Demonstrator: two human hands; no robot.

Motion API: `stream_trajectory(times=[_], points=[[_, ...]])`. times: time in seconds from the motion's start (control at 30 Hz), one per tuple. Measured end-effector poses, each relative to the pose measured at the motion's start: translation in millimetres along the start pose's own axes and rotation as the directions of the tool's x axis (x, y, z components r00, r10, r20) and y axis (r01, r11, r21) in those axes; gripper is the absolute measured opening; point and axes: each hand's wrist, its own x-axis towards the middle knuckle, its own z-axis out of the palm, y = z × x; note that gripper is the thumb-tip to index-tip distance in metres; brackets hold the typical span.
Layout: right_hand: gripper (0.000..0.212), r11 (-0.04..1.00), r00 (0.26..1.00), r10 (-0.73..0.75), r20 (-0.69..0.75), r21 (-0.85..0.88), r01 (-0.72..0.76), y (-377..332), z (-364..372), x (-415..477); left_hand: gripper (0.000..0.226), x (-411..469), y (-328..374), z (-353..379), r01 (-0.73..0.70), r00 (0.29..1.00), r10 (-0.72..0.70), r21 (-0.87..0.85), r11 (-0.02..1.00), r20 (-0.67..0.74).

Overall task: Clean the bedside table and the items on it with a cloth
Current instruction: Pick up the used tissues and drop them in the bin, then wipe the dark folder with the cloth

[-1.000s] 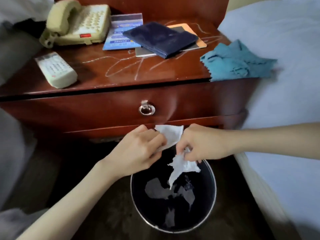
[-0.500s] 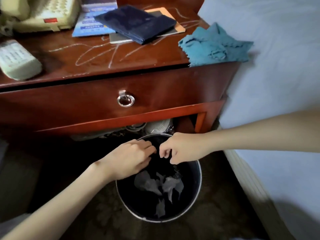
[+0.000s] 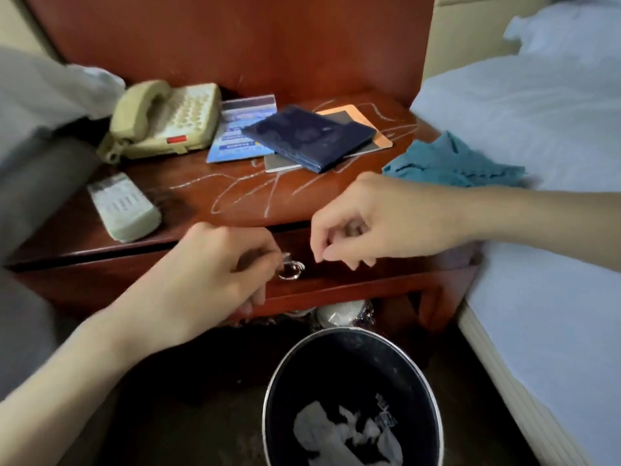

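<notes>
Both hands came up from over the bin [image 3: 353,329] since the earlier frames and hung in front of the bench [image 3: 181,210] drawer, apart, with the paper scraps [image 3: 346,435] left down in the bin. Left hand [image 3: 218,274] had its fingers loosely curled and nothing in them that I could see. The drawer ring [image 3: 291,269] showed just past its fingertips; I couldn't tell if they touched. Right hand [image 3: 379,223] was loosely curled too, empty, and higher, level with the bench's front edge.

Cloth [image 3: 450,163] lay untouched, bunched at the bench's right edge and spilling onto the bed [image 3: 537,297]. From the hands it was up and to the right, beyond the right wrist. Its long side ran roughly left to right along that edge. Right hand was clearly nearer; the left would have had to cross over. Judged the next move as a short reach by the right hand, back and rightward.

White scribbles were not yet wiped off the top. Phone [image 3: 168,119], remote [image 3: 122,206] and booklet [image 3: 309,136] sat on it, well left of the cloth.
</notes>
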Motion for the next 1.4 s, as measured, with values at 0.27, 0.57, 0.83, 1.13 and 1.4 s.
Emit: stream_trajectory(times=[0.27,0.57,0.83,1.13,1.4], points=[[0.011,0.998,0.945,-0.041,-0.325,-0.049,0.026,8.6,-54.7,38.6,0.015,60.6,-1.9,-69.2,0.004,0.974,0.038,0.181,0.984,-0.225],[0.016,0.939,0.918,0.078,-0.388,-0.281,-0.198,59.4,-64.1,56.8,0.019,104.3,-51.9,-75.3,0.195,0.966,-0.132,0.289,0.937,-0.224],[0.032,0.924,0.960,0.255,-0.113,-0.263,-0.276,75.1,-83.5,14.1,0.046,142.6,-38.8,-26.6,0.017,0.997,0.000,0.211,0.977,-0.078],[0.056,0.876,0.873,0.458,0.164,-0.252,-0.412,73.6,-100.6,-14.5,0.063,176.3,-19.1,1.1,-0.083,0.996,0.053,0.508,0.857,0.072],[0.047,0.762,0.836,0.549,0.011,-0.418,-0.495,63.7,-92.3,-13.3,0.040,169.7,-5.4,-8.9,-0.170,0.985,0.123,0.724,0.668,0.119]])
